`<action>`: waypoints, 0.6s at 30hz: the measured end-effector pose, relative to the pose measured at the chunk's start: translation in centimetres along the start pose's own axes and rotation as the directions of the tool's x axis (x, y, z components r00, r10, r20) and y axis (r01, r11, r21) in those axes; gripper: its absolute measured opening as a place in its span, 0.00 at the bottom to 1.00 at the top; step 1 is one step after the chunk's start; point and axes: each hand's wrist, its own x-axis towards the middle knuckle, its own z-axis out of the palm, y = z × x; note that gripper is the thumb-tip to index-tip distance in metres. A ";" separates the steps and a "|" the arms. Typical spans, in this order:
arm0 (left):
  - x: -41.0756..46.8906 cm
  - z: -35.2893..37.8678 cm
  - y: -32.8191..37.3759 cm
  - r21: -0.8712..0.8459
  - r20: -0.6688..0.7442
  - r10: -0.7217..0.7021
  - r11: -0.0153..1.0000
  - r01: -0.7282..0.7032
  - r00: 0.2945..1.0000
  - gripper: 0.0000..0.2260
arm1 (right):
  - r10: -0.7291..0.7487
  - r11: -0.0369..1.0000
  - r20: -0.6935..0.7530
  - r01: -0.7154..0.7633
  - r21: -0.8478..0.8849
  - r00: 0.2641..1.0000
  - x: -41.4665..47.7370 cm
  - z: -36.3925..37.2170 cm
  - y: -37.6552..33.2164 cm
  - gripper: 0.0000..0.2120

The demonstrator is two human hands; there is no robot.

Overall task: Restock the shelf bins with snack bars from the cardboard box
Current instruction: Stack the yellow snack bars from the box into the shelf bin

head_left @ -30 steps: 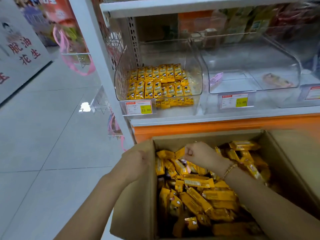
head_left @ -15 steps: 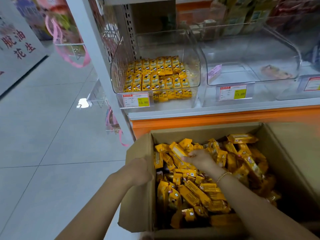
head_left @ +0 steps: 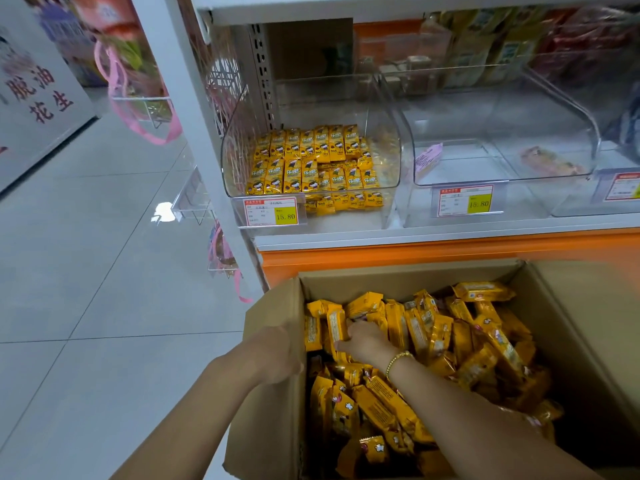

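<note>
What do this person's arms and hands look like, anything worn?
No sleeves or gloves show on either arm. The right hand has a thin gold-coloured beaded bracelet at the wrist; the left hand and its wrist carry nothing.

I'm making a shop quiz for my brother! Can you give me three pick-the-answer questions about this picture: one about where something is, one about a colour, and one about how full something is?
1. Where is the right hand?
A) inside the cardboard box
B) in a pocket
C) on a ladder

2. What colour are the snack bars?
A) blue
B) yellow
C) green

3. How is the clear bin to the right of the stocked bin?
A) piled full
B) nearly bare
C) lidded

Answers:
1 A, its fingers are among the bars in the box.
2 B, every wrapper in view is yellow.
3 B, only one packet and a pink slip lie in it.
</note>
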 end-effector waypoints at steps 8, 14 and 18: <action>0.5 -0.5 0.5 -0.097 -0.171 0.003 0.995 -0.020 0.985 0.11 | -0.035 0.711 0.085 -0.035 0.703 0.996 -5.3 -5.4 2.5 0.18; -0.7 -2.5 3.9 -0.946 -0.023 0.215 0.311 -0.091 0.976 0.17 | -0.539 -0.173 0.000 -0.111 0.979 0.842 -9.1 -9.1 5.1 0.18; -1.4 -3.5 6.2 -0.976 -0.218 0.310 -0.040 -0.216 0.926 0.16 | -0.614 -0.181 -0.082 -0.039 0.983 0.785 -9.9 -10.0 4.8 0.23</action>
